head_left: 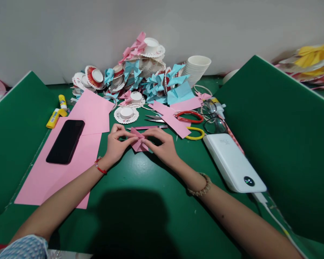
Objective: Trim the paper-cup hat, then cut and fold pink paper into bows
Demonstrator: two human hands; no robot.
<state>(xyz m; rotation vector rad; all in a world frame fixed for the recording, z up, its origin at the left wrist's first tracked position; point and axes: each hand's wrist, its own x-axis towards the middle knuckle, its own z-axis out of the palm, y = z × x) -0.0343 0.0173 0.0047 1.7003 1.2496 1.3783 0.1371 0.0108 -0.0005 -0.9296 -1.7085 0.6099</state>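
Observation:
Between my two hands is a small piece of folded pink paper (pixel 139 145), creased and held just above the green table. My left hand (pixel 118 143) pinches its left side between thumb and fingers. From the other side my right hand (pixel 162 144) grips it, thumb near the middle. Just behind the fingers lies a pink craft knife (pixel 148 127). Beyond that are red-handled scissors (pixel 190 117) and yellow-handled scissors (pixel 197 133), partly covered by a pink paper strip (pixel 172 120). A small white paper hat (pixel 126 114) sits behind my left hand.
Pink sheets (pixel 94 111) lie at the left under a black phone (pixel 65 142), near glue sticks (pixel 53 118). Paper hats and blue bows (pixel 153 83) pile up at the back beside stacked paper cups (pixel 198 66). Glasses (pixel 215 124) and a cabled white power bank (pixel 233 162) are right, between green side panels (pixel 280 144).

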